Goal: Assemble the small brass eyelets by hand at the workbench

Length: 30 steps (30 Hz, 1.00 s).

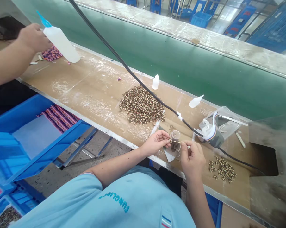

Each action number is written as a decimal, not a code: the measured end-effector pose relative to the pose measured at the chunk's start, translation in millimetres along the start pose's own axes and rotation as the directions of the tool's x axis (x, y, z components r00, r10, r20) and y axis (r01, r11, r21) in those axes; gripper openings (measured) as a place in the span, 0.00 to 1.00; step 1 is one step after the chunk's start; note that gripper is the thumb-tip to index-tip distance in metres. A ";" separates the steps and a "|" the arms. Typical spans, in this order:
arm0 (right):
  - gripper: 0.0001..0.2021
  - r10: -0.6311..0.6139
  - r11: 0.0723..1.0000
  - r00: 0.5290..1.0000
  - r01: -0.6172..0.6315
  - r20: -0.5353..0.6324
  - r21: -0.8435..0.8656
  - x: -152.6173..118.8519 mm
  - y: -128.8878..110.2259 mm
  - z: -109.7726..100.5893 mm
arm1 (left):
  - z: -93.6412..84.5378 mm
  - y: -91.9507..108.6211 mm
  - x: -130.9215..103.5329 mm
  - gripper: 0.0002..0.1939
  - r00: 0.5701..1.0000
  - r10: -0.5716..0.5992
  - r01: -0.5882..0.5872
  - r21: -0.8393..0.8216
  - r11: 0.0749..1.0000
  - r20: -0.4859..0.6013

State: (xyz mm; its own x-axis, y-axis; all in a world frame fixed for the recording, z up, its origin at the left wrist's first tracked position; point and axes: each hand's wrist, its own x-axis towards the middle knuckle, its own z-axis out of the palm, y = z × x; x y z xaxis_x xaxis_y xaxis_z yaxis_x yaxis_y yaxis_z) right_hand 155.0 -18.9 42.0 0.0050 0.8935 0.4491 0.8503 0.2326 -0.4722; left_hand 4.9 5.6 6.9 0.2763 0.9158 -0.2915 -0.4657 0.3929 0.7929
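Note:
My left hand (156,143) is closed in a pinch at the fingertips on a tiny piece (170,140), which looks like the curved brown-and-gold pieces on the table. From the right, my right hand (193,158) pinches a thin pale stick (175,141) whose far end meets that piece. Just behind the stick stands a small clear cup (175,134), and a scrap of white paper (169,155) lies under my hands. A large heap of the curved pieces (143,106) is beyond my left hand. To the right of my right hand lies a smaller heap (226,170).
A black cable (124,63) crosses above the table to a plastic bag (214,128). Two small white bottles (155,82) (195,101) are near the back edge. At left, another person's hand (35,38) holds a large bottle (62,44) above the table, beside a blue crate (36,164).

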 end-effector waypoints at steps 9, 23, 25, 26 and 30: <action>0.13 0.038 0.999 0.998 -0.037 -0.040 0.028 8.3 3.0 -5.5 | 0.0 1.0 -1.0 0.16 1.000 -0.003 0.002 0.021 1.000 0.014; 0.15 -0.021 0.965 1.000 0.021 0.000 -0.260 14.1 10.3 11.5 | -0.4 0.3 -0.1 0.16 1.000 -0.012 0.012 0.025 1.000 0.005; 0.15 -0.025 0.965 1.000 0.022 -0.007 -0.263 13.4 10.1 10.4 | -0.4 0.2 0.1 0.16 1.000 -0.014 0.014 0.026 1.000 0.003; 0.14 -0.025 0.964 1.000 0.020 -0.017 -0.264 12.9 10.0 9.5 | -0.4 0.1 0.1 0.16 1.000 -0.014 0.014 0.028 1.000 0.003; 0.13 -0.053 0.960 0.998 0.044 -0.026 -0.276 10.4 9.6 5.4 | -0.1 -0.1 0.1 0.17 1.000 -0.014 0.014 0.023 1.000 0.000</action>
State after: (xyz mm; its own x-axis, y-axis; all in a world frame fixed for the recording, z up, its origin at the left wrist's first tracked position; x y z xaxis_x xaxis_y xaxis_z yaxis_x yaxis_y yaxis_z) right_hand 160.3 -5.3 38.1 -0.0263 0.8697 0.4929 0.9620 0.1561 -0.2240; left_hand 4.9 5.7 6.7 0.2825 0.9103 -0.3025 -0.4423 0.4034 0.8010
